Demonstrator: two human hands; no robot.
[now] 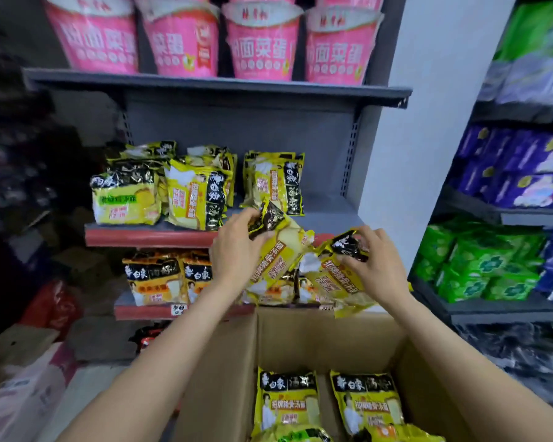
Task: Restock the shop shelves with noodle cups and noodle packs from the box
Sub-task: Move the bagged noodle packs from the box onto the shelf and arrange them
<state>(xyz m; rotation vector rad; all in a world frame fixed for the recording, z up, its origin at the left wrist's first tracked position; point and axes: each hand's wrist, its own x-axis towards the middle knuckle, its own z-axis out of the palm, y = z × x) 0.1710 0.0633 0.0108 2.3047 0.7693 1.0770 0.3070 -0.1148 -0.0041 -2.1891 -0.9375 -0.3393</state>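
Note:
My left hand [237, 247] grips a yellow-and-black noodle pack [278, 250] by its top end, just in front of the middle shelf [147, 236]. My right hand [374, 263] pinches the black top of a second yellow noodle pack [339, 279], held tilted to the right of the first. Both packs hang above the open cardboard box [288, 339], which holds more yellow noodle packs [288, 400] standing at its bottom. Yellow packs [198, 193] stand in rows on the middle shelf. Pink noodle cups [262, 43] line the top shelf.
The lower shelf [154, 311] carries orange-and-yellow noodle packs [154, 279]. A white pillar [428, 122] stands right of the shelving, with purple and green packets [479, 266] on racks beyond it. Bags and cartons [29, 393] crowd the floor at left.

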